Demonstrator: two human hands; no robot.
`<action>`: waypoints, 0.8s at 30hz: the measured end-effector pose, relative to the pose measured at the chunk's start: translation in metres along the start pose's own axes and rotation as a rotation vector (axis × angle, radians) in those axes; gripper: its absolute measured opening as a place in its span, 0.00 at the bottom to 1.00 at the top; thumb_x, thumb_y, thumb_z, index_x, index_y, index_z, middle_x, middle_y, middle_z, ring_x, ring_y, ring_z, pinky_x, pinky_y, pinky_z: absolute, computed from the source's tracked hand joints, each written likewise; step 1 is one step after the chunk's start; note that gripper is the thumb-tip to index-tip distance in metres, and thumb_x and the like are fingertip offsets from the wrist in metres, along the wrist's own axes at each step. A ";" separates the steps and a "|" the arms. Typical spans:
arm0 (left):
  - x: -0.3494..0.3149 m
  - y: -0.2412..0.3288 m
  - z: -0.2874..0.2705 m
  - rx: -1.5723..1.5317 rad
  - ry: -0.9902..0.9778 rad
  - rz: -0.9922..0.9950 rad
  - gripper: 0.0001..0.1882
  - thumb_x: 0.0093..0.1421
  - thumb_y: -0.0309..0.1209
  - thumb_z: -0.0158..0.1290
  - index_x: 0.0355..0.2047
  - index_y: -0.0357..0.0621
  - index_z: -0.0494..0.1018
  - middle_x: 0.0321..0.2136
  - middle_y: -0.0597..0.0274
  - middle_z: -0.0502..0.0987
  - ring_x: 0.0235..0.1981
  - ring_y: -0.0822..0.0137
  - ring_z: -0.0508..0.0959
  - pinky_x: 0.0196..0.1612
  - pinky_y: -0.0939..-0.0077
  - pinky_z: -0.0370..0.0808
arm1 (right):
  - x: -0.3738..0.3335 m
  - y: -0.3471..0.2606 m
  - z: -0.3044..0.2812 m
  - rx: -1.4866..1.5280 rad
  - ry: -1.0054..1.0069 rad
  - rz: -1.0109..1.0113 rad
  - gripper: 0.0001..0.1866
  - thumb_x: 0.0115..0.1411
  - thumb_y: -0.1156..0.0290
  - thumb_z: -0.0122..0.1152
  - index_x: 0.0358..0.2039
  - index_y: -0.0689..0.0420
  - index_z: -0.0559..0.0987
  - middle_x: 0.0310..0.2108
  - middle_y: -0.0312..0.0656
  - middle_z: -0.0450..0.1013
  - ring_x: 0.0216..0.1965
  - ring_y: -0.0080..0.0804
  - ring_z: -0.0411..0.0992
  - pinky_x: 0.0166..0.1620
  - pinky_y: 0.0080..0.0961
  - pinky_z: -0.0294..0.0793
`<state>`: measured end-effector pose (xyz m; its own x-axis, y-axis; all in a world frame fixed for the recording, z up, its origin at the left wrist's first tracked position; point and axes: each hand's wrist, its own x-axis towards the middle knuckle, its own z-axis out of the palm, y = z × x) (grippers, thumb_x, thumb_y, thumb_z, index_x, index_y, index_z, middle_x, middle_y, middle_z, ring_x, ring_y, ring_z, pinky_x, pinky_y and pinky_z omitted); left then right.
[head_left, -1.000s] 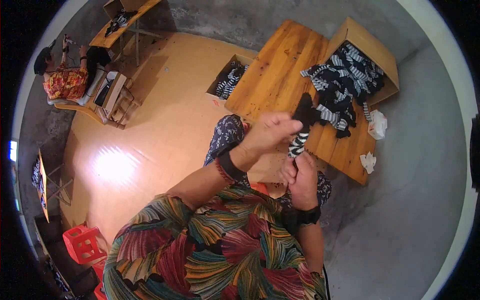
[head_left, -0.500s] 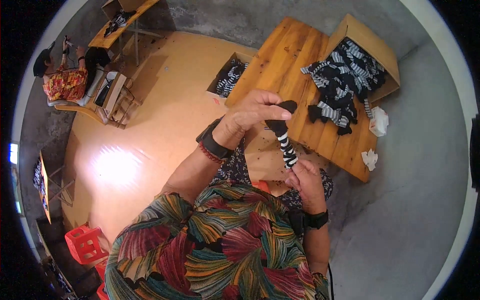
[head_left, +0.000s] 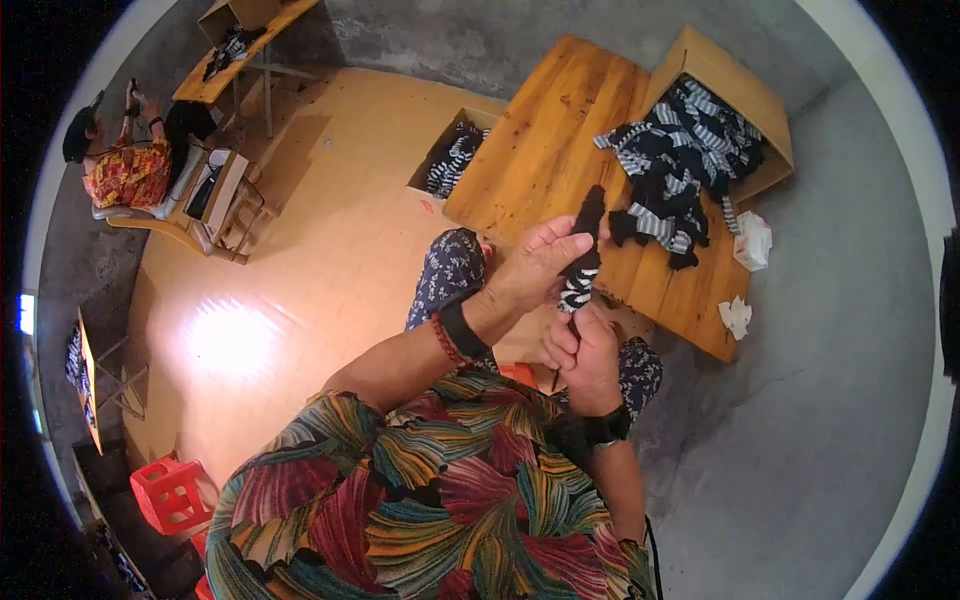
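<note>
Between my hands is a black knitted sock (head_left: 590, 213) with black-and-white stripes at its lower part. My left hand (head_left: 540, 262) grips its black part from the left, the thumb pressed across it and the black tip sticking out above. Just below, the fingers of my right hand (head_left: 587, 352) pinch the striped end, and a bit of dark knit shows at those fingertips. Beyond them on the wooden table lies a heap of grey-and-black striped knitwear (head_left: 685, 165), spilling from a tipped cardboard box (head_left: 770, 130).
A white packet (head_left: 753, 241) and a crumpled tissue (head_left: 735, 317) sit along the wooden table's (head_left: 545, 110) right edge. Left of it, a floor box (head_left: 425, 172) holds striped knitwear. Another person (head_left: 130, 172) sits far left by a table. A red stool (head_left: 172, 493) stands lower left.
My left hand has come down and closer to my right, shifting its grip toward the stripes. The sock now points more upright, with more of its black end exposed above the thumb.
</note>
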<state>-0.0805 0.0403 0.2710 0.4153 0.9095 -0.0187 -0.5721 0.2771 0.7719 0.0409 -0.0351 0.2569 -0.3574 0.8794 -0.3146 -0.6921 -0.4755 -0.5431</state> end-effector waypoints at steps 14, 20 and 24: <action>0.016 0.008 -0.004 -0.023 0.201 0.163 0.07 0.56 0.33 0.49 0.28 0.43 0.69 0.20 0.73 0.69 0.18 0.82 0.67 0.23 0.88 0.66 | -0.012 -0.014 -0.005 -0.623 0.302 -0.036 0.15 0.59 0.61 0.47 0.24 0.60 0.71 0.11 0.28 0.56 0.12 0.13 0.50 0.15 0.12 0.47; 0.017 -0.007 0.019 -0.126 0.266 0.168 0.05 0.56 0.30 0.49 0.29 0.42 0.68 0.20 0.72 0.70 0.18 0.82 0.67 0.21 0.89 0.66 | 0.003 0.001 0.003 -0.011 0.051 -0.037 0.12 0.59 0.61 0.42 0.25 0.56 0.66 0.10 0.30 0.54 0.08 0.18 0.49 0.16 0.18 0.51; 0.017 0.000 -0.002 -0.072 0.069 0.085 0.04 0.55 0.27 0.50 0.30 0.41 0.69 0.22 0.72 0.71 0.21 0.81 0.70 0.25 0.89 0.68 | 0.006 -0.003 0.007 -0.026 -0.008 -0.016 0.12 0.59 0.61 0.43 0.25 0.56 0.66 0.10 0.30 0.53 0.09 0.18 0.48 0.16 0.17 0.51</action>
<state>-0.0746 0.0560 0.2691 0.3145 0.9493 -0.0008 -0.6533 0.2171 0.7253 0.0365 -0.0279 0.2617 -0.3509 0.8872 -0.2997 -0.6814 -0.4614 -0.5682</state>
